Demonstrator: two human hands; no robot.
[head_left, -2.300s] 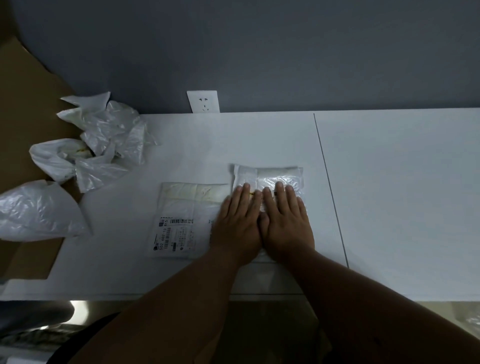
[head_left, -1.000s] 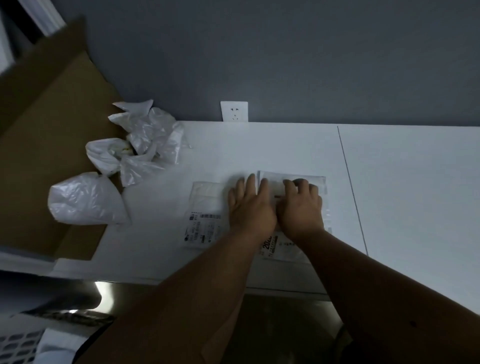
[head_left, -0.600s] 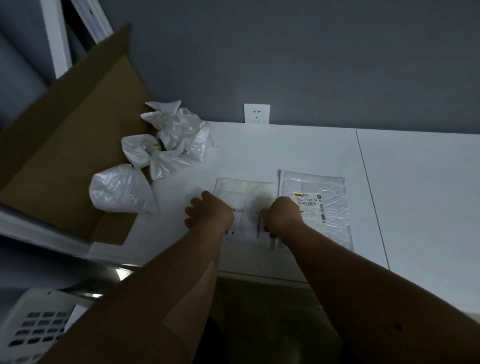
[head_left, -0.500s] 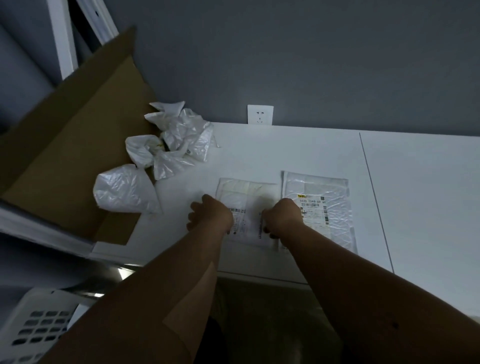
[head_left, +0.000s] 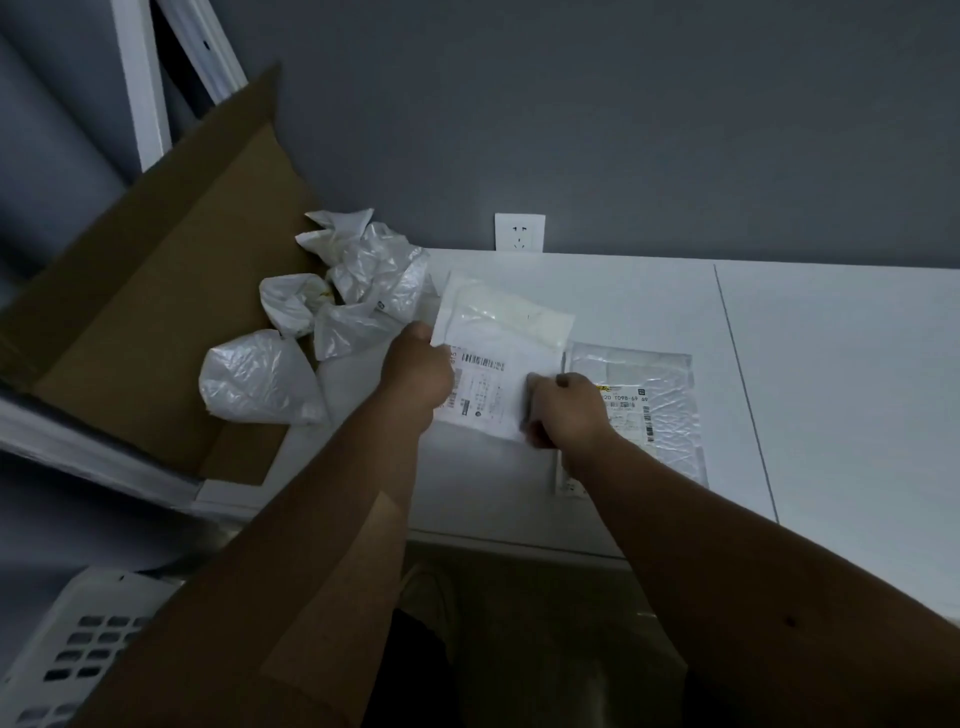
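A flat white plastic parcel (head_left: 501, 343) with a barcode label is lifted off the white table (head_left: 841, 374), tilted up toward me. My left hand (head_left: 418, 371) grips its left edge and my right hand (head_left: 563, 408) grips its lower right corner. A second flat clear-wrapped parcel (head_left: 654, 400) with a printed label lies flat on the table just right of my right hand.
Several crumpled white plastic bags (head_left: 332, 322) lie at the table's left end, spilling into an open cardboard box (head_left: 150, 291). A white wall socket (head_left: 519, 232) sits on the grey wall. A white slotted basket (head_left: 67, 649) stands low at the left.
Both hands left the right parcel, closed on the left parcel's sides and raised it off the table. The view swung left, showing more of the box.
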